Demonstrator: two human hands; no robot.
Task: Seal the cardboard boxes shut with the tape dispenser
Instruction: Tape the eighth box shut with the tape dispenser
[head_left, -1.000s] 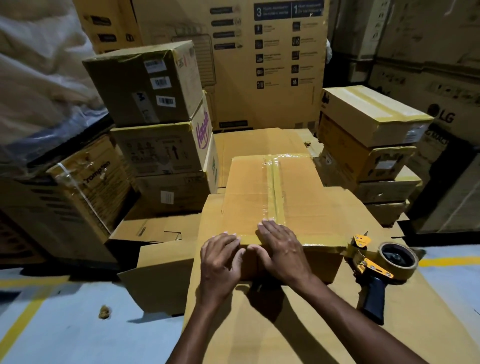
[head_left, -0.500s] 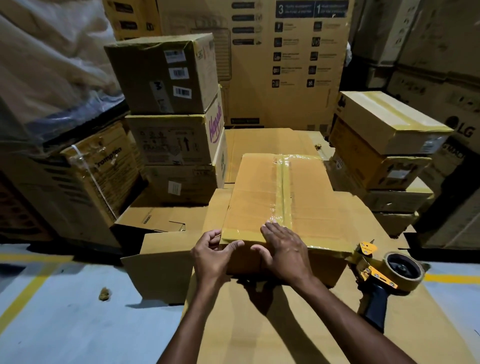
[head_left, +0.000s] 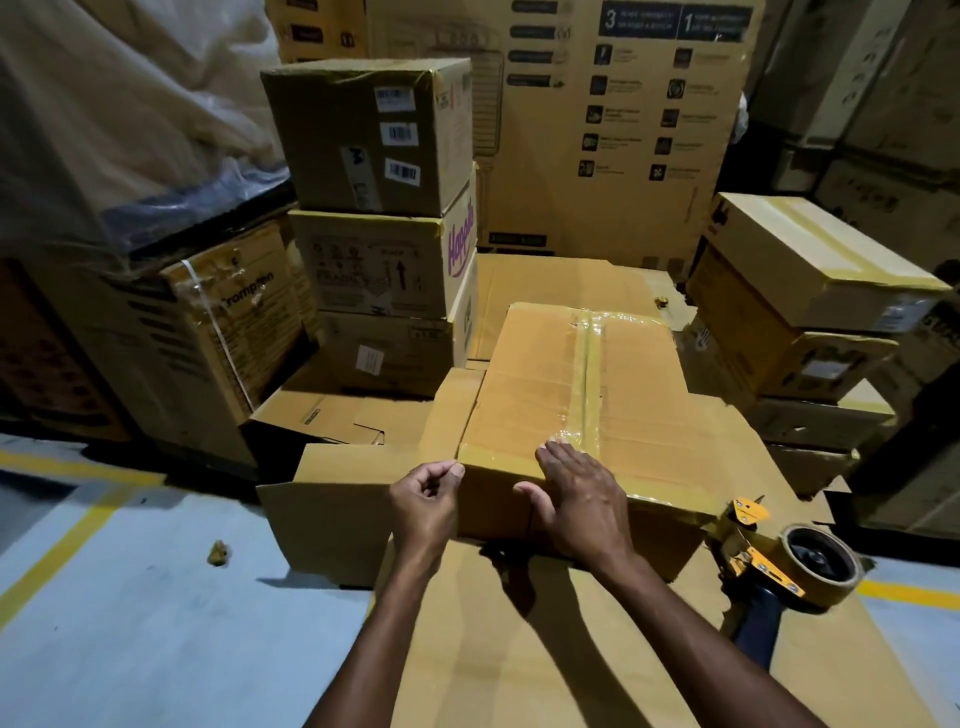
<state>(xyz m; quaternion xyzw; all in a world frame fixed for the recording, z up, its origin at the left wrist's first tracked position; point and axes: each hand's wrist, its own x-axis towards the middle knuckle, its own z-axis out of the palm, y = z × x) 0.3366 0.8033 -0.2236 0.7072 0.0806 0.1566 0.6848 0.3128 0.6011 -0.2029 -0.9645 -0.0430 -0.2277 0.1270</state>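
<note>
Currently, in the head view, the left grip (head_left: 428, 501) has shifted from mid-edge to the near left corner of the cardboard box (head_left: 540, 395). Its fingers curl there; whether they pinch tape cannot be told. The right grip (head_left: 576, 493) stays released, flat over the near edge. Judgement: the edge strip is being smoothed and sealing is nearly complete. The tape (head_left: 587, 384) is glossy, wrinkled film on matte board. The tape dispenser (head_left: 769, 566) lies unheld beside the box, on the cardboard sheet (head_left: 519, 649).

Bare cardboard sheet (head_left: 519, 649) nearside (tape dispenser (head_left: 779, 566) rightward), stacked boxes (head_left: 384, 234) behind.
</note>
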